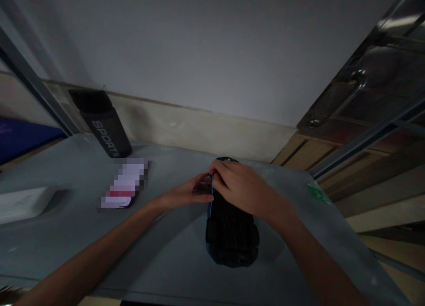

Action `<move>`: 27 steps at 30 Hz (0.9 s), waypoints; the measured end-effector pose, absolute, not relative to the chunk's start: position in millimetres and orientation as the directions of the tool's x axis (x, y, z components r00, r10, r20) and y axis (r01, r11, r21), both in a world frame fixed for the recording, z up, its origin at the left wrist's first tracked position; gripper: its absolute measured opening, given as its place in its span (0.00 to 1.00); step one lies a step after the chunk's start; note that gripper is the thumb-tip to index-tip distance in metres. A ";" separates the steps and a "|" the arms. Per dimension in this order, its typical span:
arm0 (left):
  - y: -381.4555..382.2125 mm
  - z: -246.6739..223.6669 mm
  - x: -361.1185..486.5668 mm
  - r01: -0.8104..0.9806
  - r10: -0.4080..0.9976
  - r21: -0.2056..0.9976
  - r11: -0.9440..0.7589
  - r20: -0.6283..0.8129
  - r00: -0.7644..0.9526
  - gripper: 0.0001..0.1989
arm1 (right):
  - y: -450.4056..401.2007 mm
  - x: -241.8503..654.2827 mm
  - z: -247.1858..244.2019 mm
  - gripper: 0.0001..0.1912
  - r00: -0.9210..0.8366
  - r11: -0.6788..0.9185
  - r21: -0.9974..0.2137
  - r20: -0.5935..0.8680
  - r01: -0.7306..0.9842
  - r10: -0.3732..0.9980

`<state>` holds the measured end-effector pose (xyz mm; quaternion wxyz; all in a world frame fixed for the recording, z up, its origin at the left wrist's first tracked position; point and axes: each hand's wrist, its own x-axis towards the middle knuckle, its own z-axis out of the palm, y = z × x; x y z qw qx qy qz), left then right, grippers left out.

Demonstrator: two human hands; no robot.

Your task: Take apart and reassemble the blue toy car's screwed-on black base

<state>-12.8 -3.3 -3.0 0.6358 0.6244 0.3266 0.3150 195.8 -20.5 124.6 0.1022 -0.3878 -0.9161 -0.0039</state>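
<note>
A toy car [231,239] lies upside down on the grey table, its dark underside and wheels facing up and a thin blue strip of body showing along its left side. Across its far half rests my right hand [244,186], fingers bent over the car's left edge. My left hand [191,193] holds the car's left side, thumb against the edge and the other fingers curled close to it. The car's far middle part is hidden under my right hand. Whatever the right fingertips pinch, if anything small, is too dark to make out.
Left of the hands lies a phone [128,182] with a blurred-out screen. Behind it stands a dark bottle [106,126] lettered "SPORT". A white object [25,204] sits at the left, and a green wrapper [318,193] near the table's right edge. A wall rises behind.
</note>
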 end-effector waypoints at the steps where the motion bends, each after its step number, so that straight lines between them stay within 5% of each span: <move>1: -3.4 -2.9 -12.8 0.006 0.805 1.000 0.031 -0.028 0.593 0.41 | -20.5 194.7 126.1 0.08 -0.691 0.713 -0.095 0.187 0.695 0.698; 8: -4.3 -2.2 -13.1 0.015 0.806 1.000 0.022 -0.027 0.591 0.34 | -16.2 195.3 121.5 0.10 -0.722 0.737 -0.079 0.159 0.671 0.674; 12: -3.7 -2.8 -13.0 0.008 0.792 1.000 0.027 -0.026 0.610 0.39 | -16.7 194.0 119.5 0.14 -0.652 0.661 -0.025 0.146 0.750 0.744; 20: -4.2 -5.3 -13.3 0.045 0.829 0.998 0.033 -0.052 0.557 0.39 | -6.1 208.8 118.2 0.11 -0.745 0.769 -0.243 0.201 0.591 0.636; 27: -6.2 2.1 -11.4 0.054 0.836 0.998 0.021 -0.047 0.546 0.37 | -14.1 199.4 115.8 0.13 -0.670 0.690 -0.099 0.176 0.717 0.722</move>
